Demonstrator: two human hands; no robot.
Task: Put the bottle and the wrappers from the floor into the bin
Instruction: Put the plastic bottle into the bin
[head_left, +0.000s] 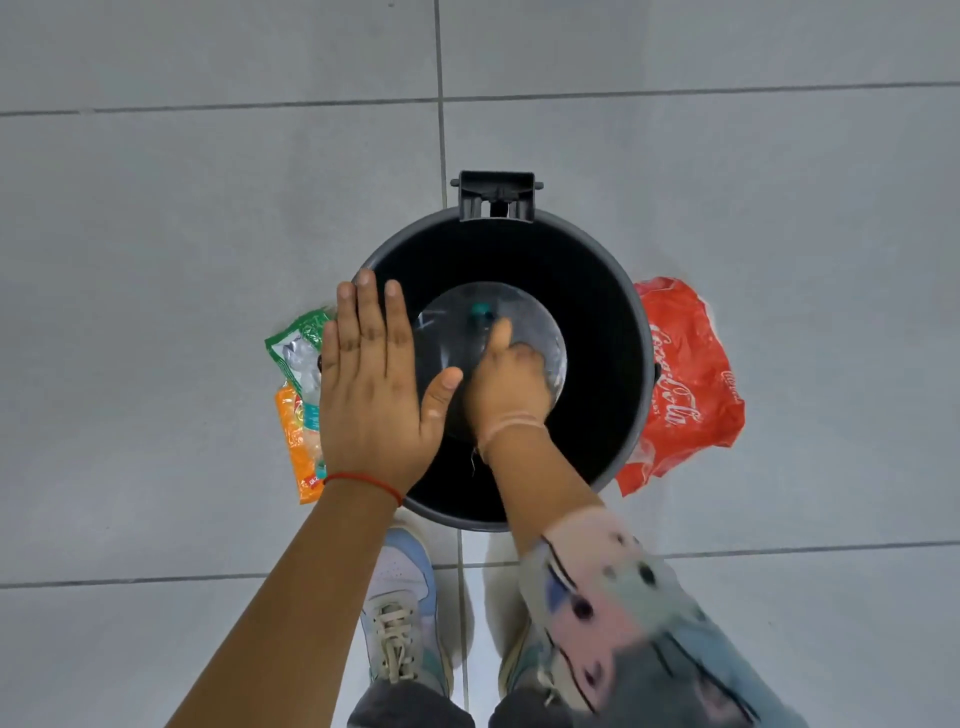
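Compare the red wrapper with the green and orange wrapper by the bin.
The red wrapper lies right of the bin, large, crumpled and one colour with white script. The green and orange wrapper lies left of the bin, narrower and flatter, green at the far end, orange at the near end, partly hidden by the left hand. Both lie on the floor beside the bin, neither in it yet.
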